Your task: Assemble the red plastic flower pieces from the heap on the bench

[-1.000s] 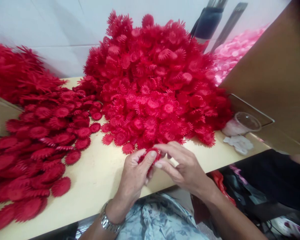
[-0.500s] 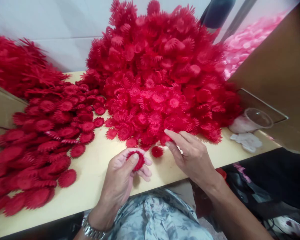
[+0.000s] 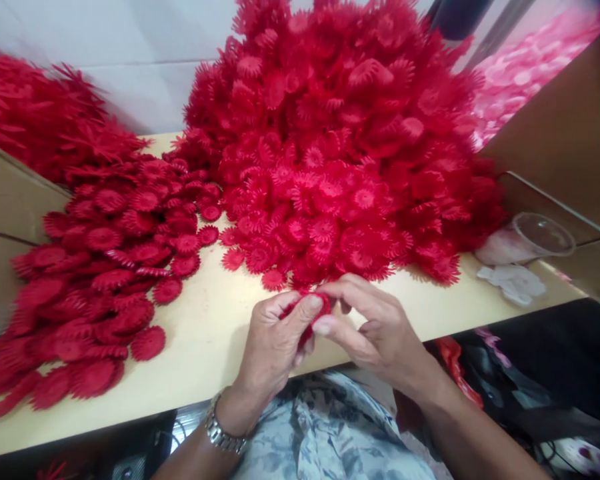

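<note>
Between thumb and fingers, my left hand (image 3: 273,347) grips a small stack of round, fringed red flower pieces (image 3: 321,308) above the table's front part. From the other side my right hand (image 3: 387,333) closes in, thumb and forefinger pinched on the edge of the same stack. How many pieces are in it is hidden by the fingers. Just behind both hands rises a big heap of loose red flower pieces (image 3: 325,180). To the left lies a pile of thicker, stacked red flower pieces (image 3: 100,280).
Pale yellow table (image 3: 215,320) under everything. Cardboard panels (image 3: 555,140) flank both sides. At right sit a clear plastic cup (image 3: 535,237) and a crumpled white scrap (image 3: 513,283). Longer red petals (image 3: 45,127) are heaped far left; pink petals (image 3: 535,73) lie beyond the right panel.
My right hand has come from the heap's front edge to the stack in my left hand. My left hand has moved right and slightly up. The view has shifted a little.
</note>
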`<state>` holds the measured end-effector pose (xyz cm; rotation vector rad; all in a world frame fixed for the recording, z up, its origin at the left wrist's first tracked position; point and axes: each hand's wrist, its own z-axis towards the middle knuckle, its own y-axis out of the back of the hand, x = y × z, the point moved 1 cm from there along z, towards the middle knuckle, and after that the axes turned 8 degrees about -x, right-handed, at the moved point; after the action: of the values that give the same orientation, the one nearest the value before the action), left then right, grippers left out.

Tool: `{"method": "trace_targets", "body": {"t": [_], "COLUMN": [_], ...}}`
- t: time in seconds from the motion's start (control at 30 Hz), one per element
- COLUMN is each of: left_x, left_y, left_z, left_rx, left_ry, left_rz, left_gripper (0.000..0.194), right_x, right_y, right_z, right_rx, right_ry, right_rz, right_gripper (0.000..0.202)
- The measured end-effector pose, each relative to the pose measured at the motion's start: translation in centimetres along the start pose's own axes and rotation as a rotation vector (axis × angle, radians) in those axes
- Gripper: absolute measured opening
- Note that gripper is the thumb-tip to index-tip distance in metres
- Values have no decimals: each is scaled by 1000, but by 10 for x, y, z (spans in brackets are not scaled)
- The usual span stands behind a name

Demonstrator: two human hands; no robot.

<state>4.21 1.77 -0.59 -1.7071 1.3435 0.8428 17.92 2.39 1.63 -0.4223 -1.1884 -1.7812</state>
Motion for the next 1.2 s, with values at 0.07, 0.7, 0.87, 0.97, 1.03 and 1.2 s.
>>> {"method": "trace_targets", "body": {"t": [0.07,0.7,0.87,0.97,1.03,1.2], "left_x": [-1,4,1,-6,-7,-1], "left_y": [0,1,8,14,15,13], "left_z": [-1,-4,-6,-9,-10,-10], "left_rx": [41,69,108,198,201,71], "left_ry": [9,97,94,102,114,99], "left_rz": [-28,-102,-138,-199,-228,-192], "left_gripper": [40,32,45,28,22,15], "right_x": [1,3,-3,-12,-18,-22], "right_y": [-1,-3,-1,5,6,8], "right_z": [1,-1,1,1,1,-1], "right_rx": [2,76,30,-82,-84,-154], "right_ry": [-2,-182,-108,14,76,90], "right_rz": [45,182,118,-206,-350,-405], "right_gripper": [9,16,10,20,28,28]}}
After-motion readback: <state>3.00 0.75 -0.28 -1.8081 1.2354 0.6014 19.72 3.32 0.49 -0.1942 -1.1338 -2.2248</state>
